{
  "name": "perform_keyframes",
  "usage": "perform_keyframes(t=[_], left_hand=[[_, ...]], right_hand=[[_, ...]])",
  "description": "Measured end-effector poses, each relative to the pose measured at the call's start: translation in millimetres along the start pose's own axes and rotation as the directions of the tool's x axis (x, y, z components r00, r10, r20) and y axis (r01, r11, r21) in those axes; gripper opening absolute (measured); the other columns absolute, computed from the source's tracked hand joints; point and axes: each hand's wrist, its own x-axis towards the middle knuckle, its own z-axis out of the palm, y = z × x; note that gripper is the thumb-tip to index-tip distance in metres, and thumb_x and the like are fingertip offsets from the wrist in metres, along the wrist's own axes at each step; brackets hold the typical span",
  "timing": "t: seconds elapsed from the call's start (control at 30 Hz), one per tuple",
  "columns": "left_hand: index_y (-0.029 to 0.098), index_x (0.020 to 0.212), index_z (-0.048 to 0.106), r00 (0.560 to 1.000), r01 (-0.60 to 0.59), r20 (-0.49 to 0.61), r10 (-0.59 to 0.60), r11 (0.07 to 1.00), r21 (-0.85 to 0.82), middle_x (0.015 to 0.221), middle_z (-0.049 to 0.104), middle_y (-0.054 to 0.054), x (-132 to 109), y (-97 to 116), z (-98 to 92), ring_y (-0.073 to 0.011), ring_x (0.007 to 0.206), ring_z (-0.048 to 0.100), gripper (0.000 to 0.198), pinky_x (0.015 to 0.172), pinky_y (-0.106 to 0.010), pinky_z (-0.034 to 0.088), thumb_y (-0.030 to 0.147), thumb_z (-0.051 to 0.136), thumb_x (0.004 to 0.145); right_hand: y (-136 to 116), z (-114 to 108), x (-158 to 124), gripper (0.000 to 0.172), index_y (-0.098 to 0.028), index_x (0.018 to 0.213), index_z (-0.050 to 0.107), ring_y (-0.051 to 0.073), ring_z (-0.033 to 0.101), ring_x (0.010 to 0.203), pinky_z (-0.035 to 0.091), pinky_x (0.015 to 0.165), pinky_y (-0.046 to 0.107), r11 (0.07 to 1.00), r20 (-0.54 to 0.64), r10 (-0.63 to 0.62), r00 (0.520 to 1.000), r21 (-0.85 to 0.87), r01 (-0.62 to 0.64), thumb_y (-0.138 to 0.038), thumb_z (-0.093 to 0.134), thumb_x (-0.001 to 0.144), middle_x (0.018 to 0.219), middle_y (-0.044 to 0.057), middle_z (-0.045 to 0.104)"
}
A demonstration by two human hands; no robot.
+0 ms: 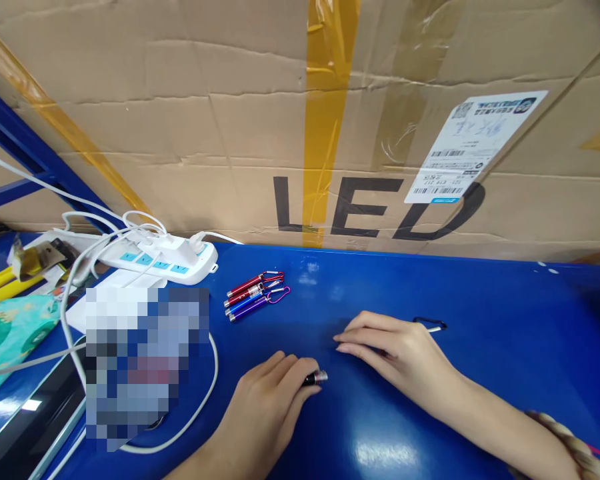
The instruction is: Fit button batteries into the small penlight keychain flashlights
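Observation:
Wrapped in my left hand (pixel 267 407) is a short black keychain flashlight (pixel 316 379), its pale, silvery end sticking out past the thumb and forefinger. My right hand (pixel 387 340) hovers to the right of it, thumb and fingertips brought together; anything between them is too small to make out. Behind the right hand a black carabiner clip (pixel 430 323) with a silvery piece lies on the blue table. Farther back, left of centre, several slim keychain flashlights lie side by side, among them a red one (pixel 245 287), a blue one (pixel 245 305) and a purple one (pixel 249 309), with carabiner clips.
A large cardboard box (pixel 220 133) stands along the back of the blue table (pixel 300 440). At left are a white power strip (pixel 195 263) with looping white cables, a green patterned bag (pixel 20 333), yellow-handled tools (pixel 0 287), a dark flat device (pixel 35 420) and a blurred-out patch.

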Motion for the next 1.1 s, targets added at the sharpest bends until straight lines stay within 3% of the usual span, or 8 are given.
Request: perform_keyframes(t=[0.2, 0.37, 0.6, 0.7, 0.8, 0.9, 1.0, 1.1], left_hand=[[0.02, 0.094, 0.059, 0.996, -0.034, -0.087, 0.034, 0.999, 0.003, 0.083, 0.066, -0.002, 3.6, -4.0, -2.5, -0.0172, 0.069, 0.062, 0.016, 0.065, -0.03, 0.053, 0.017, 0.043, 0.094], [0.021, 0.098, 0.061, 0.988, -0.014, -0.15, 0.019, 0.999, 0.028, 0.087, 0.065, -0.002, 2.2, -6.8, -3.9, -0.0153, 0.072, 0.064, 0.018, 0.069, -0.028, 0.054, 0.013, 0.045, 0.092], [0.022, 0.104, 0.059, 0.997, 0.048, -0.063, -0.049, 0.999, -0.013, 0.092, 0.064, -0.003, -1.9, -10.0, 2.1, -0.0159, 0.075, 0.065, 0.021, 0.069, -0.029, 0.056, 0.013, 0.044, 0.092], [0.022, 0.109, 0.057, 0.997, 0.048, -0.068, -0.047, 0.999, 0.007, 0.095, 0.064, -0.004, -3.3, -9.4, 3.1, -0.0175, 0.079, 0.065, 0.024, 0.071, -0.031, 0.057, 0.013, 0.045, 0.091], [0.021, 0.109, 0.055, 0.995, 0.049, -0.093, -0.042, 0.996, 0.077, 0.096, 0.065, -0.006, -3.3, -8.1, 2.6, -0.0203, 0.078, 0.066, 0.024, 0.069, -0.036, 0.058, 0.011, 0.044, 0.089], [0.02, 0.108, 0.055, 0.992, 0.046, -0.12, -0.028, 0.988, 0.148, 0.095, 0.066, -0.006, -2.3, -6.8, 1.8, -0.0218, 0.075, 0.067, 0.023, 0.064, -0.038, 0.059, 0.012, 0.044, 0.089], [0.02, 0.106, 0.054, 0.991, 0.068, -0.124, -0.051, 0.988, 0.135, 0.094, 0.065, -0.006, -1.4, -5.5, 1.5, -0.0215, 0.075, 0.067, 0.022, 0.063, -0.037, 0.058, 0.012, 0.044, 0.088], [0.021, 0.101, 0.054, 0.99, 0.104, -0.103, -0.092, 0.987, 0.118, 0.088, 0.064, -0.004, -1.4, -4.5, 1.9, -0.0201, 0.07, 0.065, 0.018, 0.06, -0.035, 0.057, 0.013, 0.045, 0.087]], right_hand=[[7.0, -1.4, -0.8, 0.035, -0.021, 0.091, 0.07, 0.014, 0.065, 0.077, 0.05, 0.062, 0.022, 0.961, 0.063, -0.084, 0.995, -0.259, 0.097, -0.032, 0.037, 0.097, 0.088, 0.002, 0.069], [9.1, -7.6, -0.4, 0.027, -0.024, 0.087, 0.07, 0.013, 0.065, 0.068, 0.043, 0.051, 0.021, 0.915, 0.126, -0.046, 0.991, -0.393, 0.092, -0.03, 0.045, 0.094, 0.08, 0.0, 0.067], [14.5, -35.6, 1.8, 0.017, -0.031, 0.095, 0.068, 0.013, 0.068, 0.072, 0.043, 0.051, 0.02, 0.867, 0.254, 0.21, 0.944, -0.495, -0.06, -0.02, 0.062, 0.083, 0.091, -0.005, 0.069], [22.0, -53.8, -5.7, 0.034, -0.031, 0.104, 0.065, 0.016, 0.068, 0.068, 0.043, 0.048, 0.023, 0.78, 0.233, 0.351, 0.907, -0.609, -0.145, -0.022, 0.072, 0.071, 0.103, -0.002, 0.067], [29.2, -67.1, -14.6, 0.04, -0.026, 0.102, 0.065, 0.022, 0.068, 0.069, 0.04, 0.047, 0.026, 0.613, 0.19, 0.546, 0.816, -0.755, -0.235, -0.012, 0.073, 0.064, 0.103, 0.004, 0.066], [32.6, -70.4, -16.7, 0.036, -0.021, 0.096, 0.066, 0.024, 0.067, 0.071, 0.036, 0.05, 0.027, 0.492, 0.127, 0.673, 0.729, -0.813, -0.312, 0.001, 0.059, 0.067, 0.087, 0.007, 0.07], [31.6, -66.0, -12.1, 0.035, -0.02, 0.086, 0.066, 0.021, 0.065, 0.067, 0.033, 0.051, 0.026, 0.49, 0.124, 0.69, 0.713, -0.805, -0.334, 0.006, 0.05, 0.067, 0.077, 0.005, 0.069], [26.1, -60.2, -6.8, 0.029, -0.023, 0.085, 0.066, 0.02, 0.065, 0.071, 0.034, 0.053, 0.025, 0.582, 0.202, 0.662, 0.722, -0.745, -0.325, -0.002, 0.054, 0.069, 0.077, 0.0, 0.069]])
